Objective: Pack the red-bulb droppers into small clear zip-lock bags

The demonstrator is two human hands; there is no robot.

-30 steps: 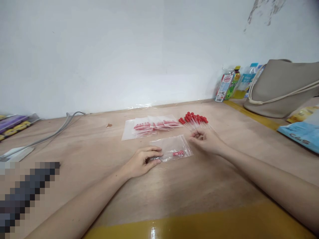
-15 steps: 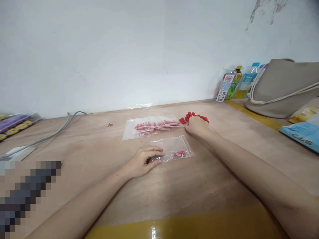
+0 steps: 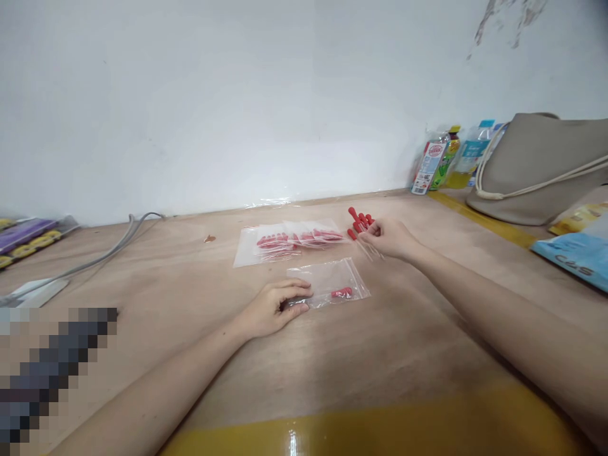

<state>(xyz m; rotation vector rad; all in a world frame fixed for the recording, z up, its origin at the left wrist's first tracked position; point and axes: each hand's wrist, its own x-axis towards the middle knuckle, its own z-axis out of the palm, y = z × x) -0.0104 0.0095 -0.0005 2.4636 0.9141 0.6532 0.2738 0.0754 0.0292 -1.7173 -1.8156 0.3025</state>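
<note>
My left hand [image 3: 278,307] rests on the table with thumb and fingers apart, its fingertips on the left edge of a clear zip bag [image 3: 313,278]. A red rubber bulb [image 3: 342,292] lies in that bag. Farther right, my right hand [image 3: 387,237] is closed in a pinch on red-bulbed droppers [image 3: 363,221] with thin clear stems. Their bulbs fan out to the left of my fingers; the exact number held cannot be made out. Behind the zip bag lies an overlapping row of filled clear bags [image 3: 304,234] with red bulbs inside.
A grey cable [image 3: 109,250] runs along the left, near purple and yellow packs [image 3: 33,237]. Bottles [image 3: 472,155], a carton [image 3: 430,164] and a taupe bag [image 3: 536,171] stand at the right. A blue packet [image 3: 574,253] lies nearer. Yellow tape [image 3: 380,424] covers the front edge.
My right hand has lifted slightly and turned, and the droppers' stems now show below it. The red bulbs have shifted and tilted. My left hand and the zip bag have stayed put.
</note>
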